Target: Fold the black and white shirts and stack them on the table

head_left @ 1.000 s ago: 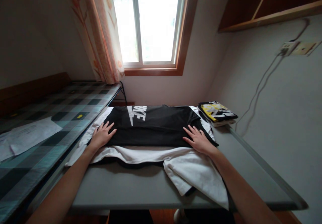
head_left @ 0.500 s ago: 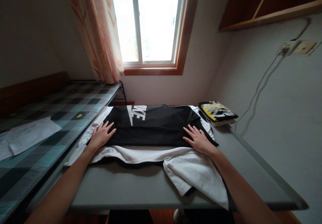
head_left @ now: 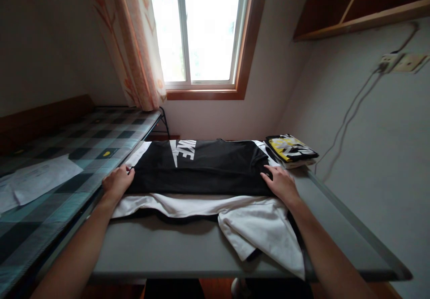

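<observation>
A black T-shirt [head_left: 208,173] with a white logo lies folded in a wide band on top of a white garment [head_left: 188,205] on the grey table. My left hand [head_left: 118,182] is closed at the shirt's left edge, thumb and fingers together on the cloth. At the right edge, by the sleeve, my right hand [head_left: 281,183] curls its fingers over the black fabric; some of its fingertips are hidden. A loose white flap [head_left: 262,231] of the lower garment hangs toward the table's front edge.
A folded stack of clothes [head_left: 290,149], yellow, black and white on top, sits at the back right of the table [head_left: 161,249]. Left of it stands a bed [head_left: 97,137] with a checked mattress and white papers [head_left: 43,180]. A cable [head_left: 349,110] hangs on the right wall.
Both hands lay flat on the black T-shirt with fingers spread. They have slid outward to its left and right edges, and the fingers have curled in.
</observation>
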Demonstrator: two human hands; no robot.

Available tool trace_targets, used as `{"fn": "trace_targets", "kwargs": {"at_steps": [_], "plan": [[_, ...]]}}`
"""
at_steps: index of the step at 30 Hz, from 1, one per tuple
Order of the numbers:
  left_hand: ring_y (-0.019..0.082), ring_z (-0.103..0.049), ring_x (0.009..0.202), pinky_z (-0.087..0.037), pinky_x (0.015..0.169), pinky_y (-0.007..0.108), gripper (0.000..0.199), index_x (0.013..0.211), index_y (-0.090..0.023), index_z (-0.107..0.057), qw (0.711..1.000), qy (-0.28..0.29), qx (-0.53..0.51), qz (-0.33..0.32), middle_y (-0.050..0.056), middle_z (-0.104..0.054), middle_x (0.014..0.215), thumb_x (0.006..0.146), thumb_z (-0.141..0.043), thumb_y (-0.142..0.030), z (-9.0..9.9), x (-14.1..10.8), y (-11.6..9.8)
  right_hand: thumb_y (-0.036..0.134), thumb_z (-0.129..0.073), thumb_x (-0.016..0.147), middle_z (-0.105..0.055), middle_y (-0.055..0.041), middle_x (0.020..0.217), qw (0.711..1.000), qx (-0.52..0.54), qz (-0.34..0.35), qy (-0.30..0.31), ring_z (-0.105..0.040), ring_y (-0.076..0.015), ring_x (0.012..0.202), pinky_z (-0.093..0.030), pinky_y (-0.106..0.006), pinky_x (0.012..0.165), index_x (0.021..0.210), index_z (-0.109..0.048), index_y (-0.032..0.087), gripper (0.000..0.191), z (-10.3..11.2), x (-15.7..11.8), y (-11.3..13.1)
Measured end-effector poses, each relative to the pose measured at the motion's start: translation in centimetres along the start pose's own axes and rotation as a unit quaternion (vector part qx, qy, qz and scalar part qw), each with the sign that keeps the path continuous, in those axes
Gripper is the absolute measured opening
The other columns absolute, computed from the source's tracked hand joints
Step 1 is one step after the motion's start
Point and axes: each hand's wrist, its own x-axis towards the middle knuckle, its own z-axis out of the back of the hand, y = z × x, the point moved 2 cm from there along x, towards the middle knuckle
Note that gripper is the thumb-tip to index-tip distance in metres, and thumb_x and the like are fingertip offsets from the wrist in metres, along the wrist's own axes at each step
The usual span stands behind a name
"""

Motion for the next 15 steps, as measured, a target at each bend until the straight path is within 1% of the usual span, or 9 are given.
{"fn": "trace_targets", "kwargs": {"at_steps": [3,6,10,15], "plan": [[0.035,-0.066,0.095,-0.049,0.076,0.041,0.047,0.106,-0.020,-0.068,1.000,0.016,0.004,0.019,0.017,-0.071,0.099,0.090,-0.037,-0.051,0.3,-0.2,-0.3,0.044,-0.045,0.093,-0.062,-0.0149,0.119,0.998,-0.021,-0.065,0.012,-0.057,-0.0318,0.108,-0.045,-0.044,0.090,0.127,-0.061,0.019,0.046,0.3,0.0,-1.0],[0.037,-0.066,0.095,-0.049,0.075,0.043,0.049,0.108,-0.020,-0.067,0.999,0.028,0.009,0.030,0.018,-0.071,0.097,0.089,-0.037,-0.054,0.6,-0.4,-0.5,0.047,-0.046,0.091,-0.060,-0.0163,0.118,0.994,-0.027,-0.102,0.038,-0.057,-0.0335,0.108,-0.046,-0.045,0.088,0.125,-0.062,0.019,0.047,0.5,0.0,-1.4],[0.038,-0.067,0.094,-0.049,0.075,0.044,0.051,0.114,-0.019,-0.066,0.999,0.023,0.018,0.029,0.020,-0.071,0.098,0.090,-0.036,-0.054,0.9,-0.7,-0.7,0.049,-0.046,0.090,-0.057,-0.0160,0.121,0.991,-0.021,-0.121,0.058,-0.055,-0.0339,0.110,-0.047,-0.044,0.087,0.125,-0.063,0.020,0.048,0.6,-0.1,-1.3],[0.038,-0.067,0.096,-0.049,0.076,0.044,0.053,0.115,-0.019,-0.065,0.999,0.031,0.026,0.028,0.020,-0.070,0.100,0.091,-0.034,-0.054,0.7,-0.7,-0.8,0.049,-0.046,0.089,-0.056,-0.0155,0.123,0.990,-0.002,-0.126,0.060,-0.054,-0.0345,0.111,-0.047,-0.044,0.088,0.125,-0.064,0.021,0.048,0.4,0.1,-1.5]]}}
